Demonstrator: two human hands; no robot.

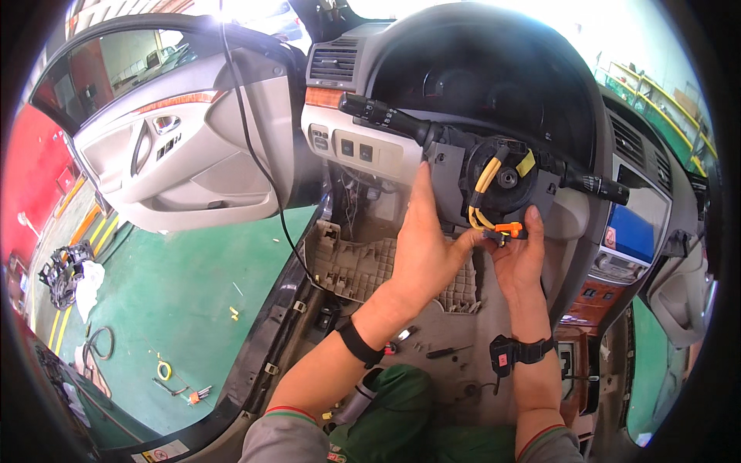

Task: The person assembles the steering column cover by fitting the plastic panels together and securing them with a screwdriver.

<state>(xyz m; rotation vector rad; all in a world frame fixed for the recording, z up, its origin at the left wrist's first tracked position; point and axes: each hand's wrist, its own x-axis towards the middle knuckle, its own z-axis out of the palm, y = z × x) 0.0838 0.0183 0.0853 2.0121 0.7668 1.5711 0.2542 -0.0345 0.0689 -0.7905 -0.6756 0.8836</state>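
Observation:
A black steering column switch assembly (455,176) stands in front of the dashboard, with one stalk (386,116) to the left and another stalk (596,185) to the right. Yellow-sleeved wires (485,185) loop down its round centre to an orange connector (508,229). My left hand (421,251) wraps the assembly's lower left side, its index finger stretched up along the edge and its thumb near the wires. Around the connector, the thumb and fingers of my right hand (521,258) close from the right and below. Some fingertips are hidden behind the parts.
An opened car door (224,147) is at the left. Below the dashboard lies a beige plastic panel (359,266). A screwdriver (444,352) rests on the car floor. A black cable (258,166) hangs down at left. Removed parts (65,274) lie on the green workshop floor.

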